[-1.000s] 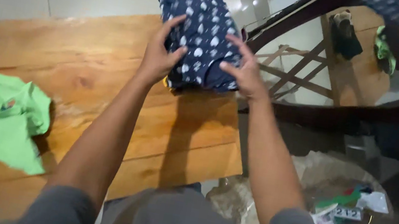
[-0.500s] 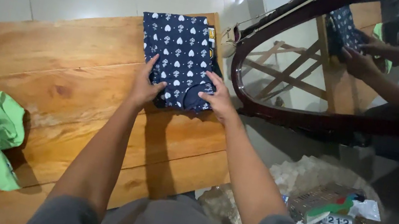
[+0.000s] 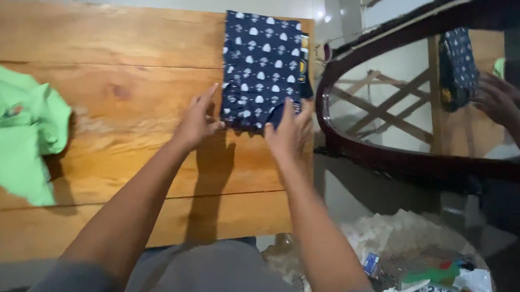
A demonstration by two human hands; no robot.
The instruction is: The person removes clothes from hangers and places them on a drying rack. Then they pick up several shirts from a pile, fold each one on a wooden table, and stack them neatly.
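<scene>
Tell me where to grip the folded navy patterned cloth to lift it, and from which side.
Probably grip the folded navy cloth at its near short edge, coming from the person's side: it lies flat, that edge faces the body, and the left hand and right hand are already there.

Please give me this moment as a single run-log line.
left hand: touching folded navy patterned garment near edge | right hand: touching same edge | garment: flat on wooden table | crumpled green cloth: apart, untouched

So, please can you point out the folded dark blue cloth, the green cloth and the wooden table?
folded dark blue cloth [image 3: 261,68], head view, middle of its patterned top.
green cloth [image 3: 0,125], head view, centre of the crumpled fabric.
wooden table [image 3: 113,49], head view, bare plank.
</scene>
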